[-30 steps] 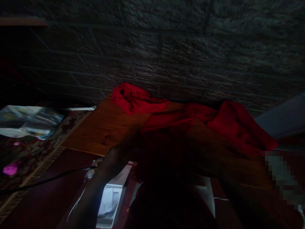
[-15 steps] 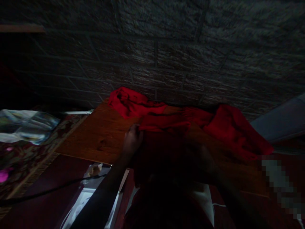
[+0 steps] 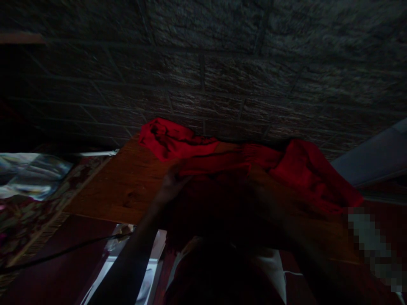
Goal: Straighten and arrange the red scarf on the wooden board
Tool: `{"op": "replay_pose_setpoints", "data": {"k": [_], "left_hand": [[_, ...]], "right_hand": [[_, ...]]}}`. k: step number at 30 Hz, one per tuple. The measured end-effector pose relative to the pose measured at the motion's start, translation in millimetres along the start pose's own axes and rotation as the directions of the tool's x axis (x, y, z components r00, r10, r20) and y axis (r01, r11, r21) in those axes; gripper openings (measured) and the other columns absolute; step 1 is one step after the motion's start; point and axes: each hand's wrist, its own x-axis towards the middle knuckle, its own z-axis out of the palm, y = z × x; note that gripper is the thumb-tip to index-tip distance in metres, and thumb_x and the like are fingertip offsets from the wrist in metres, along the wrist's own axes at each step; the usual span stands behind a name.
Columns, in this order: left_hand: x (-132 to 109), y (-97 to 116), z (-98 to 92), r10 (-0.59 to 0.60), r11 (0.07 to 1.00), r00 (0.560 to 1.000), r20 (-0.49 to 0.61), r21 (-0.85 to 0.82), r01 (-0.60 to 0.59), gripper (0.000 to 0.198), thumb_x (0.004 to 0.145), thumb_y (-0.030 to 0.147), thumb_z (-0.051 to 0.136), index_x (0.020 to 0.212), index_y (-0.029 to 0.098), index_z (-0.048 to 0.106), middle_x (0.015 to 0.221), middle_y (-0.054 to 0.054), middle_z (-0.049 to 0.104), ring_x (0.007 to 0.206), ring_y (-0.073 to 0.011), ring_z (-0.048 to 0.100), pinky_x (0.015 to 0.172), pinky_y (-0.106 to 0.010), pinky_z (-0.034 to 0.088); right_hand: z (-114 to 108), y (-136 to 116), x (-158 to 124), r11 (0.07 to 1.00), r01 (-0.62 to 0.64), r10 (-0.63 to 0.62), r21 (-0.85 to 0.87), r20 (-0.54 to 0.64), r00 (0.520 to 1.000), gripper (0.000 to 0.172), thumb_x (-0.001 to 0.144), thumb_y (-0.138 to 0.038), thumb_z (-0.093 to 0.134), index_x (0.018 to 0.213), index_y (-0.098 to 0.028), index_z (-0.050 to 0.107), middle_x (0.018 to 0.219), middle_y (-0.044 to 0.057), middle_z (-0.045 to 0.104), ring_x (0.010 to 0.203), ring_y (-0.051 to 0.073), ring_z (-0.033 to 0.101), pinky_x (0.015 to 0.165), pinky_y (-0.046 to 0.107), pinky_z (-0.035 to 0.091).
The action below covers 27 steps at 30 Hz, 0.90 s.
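Across the wooden table (image 3: 117, 186) lies red cloth in folds: one bunch (image 3: 178, 142) at the back left, another (image 3: 308, 173) on the right. Between them a middle red piece (image 3: 213, 164) is folded over, its near part lost in deep shadow. My left hand (image 3: 171, 184) is closed on the left edge of this middle piece, thumb on top. My right hand (image 3: 263, 197) is by the right side of the same cloth, too dark for its fingers to show.
A block wall (image 3: 203, 72) rises right behind the table. On the left, a shiny plastic-looking bag (image 3: 34, 173) lies on a patterned rug (image 3: 66, 186). A white box (image 3: 104, 271) and a dark cable (image 3: 70, 250) are at the lower left. A pale panel (image 3: 372, 156) stands at the right.
My left hand and the near edge of the middle red cloth have shifted slightly left. The view has also moved a little. My right hand has become harder to make out.
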Motion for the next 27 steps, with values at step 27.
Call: {"op": "replay_pose_setpoints", "data": {"k": [27], "left_hand": [[11.1,22.6,13.1,-0.051,0.793,0.963,-0.266,0.575,0.201,0.054,0.089,0.020,0.044,0.143,0.020,0.049,0.121,-0.018,0.068,0.107,-0.0364,0.067,0.086,-0.045,0.052]], "right_hand": [[28.0,45.6,65.0,0.920,-0.301,0.226,-0.250,-0.288,0.930,0.033,0.099,-0.036,0.042,0.124,-0.017,0.050,0.098,0.011,0.071,0.085,0.026,0.067,0.065,0.031,0.043]]}}
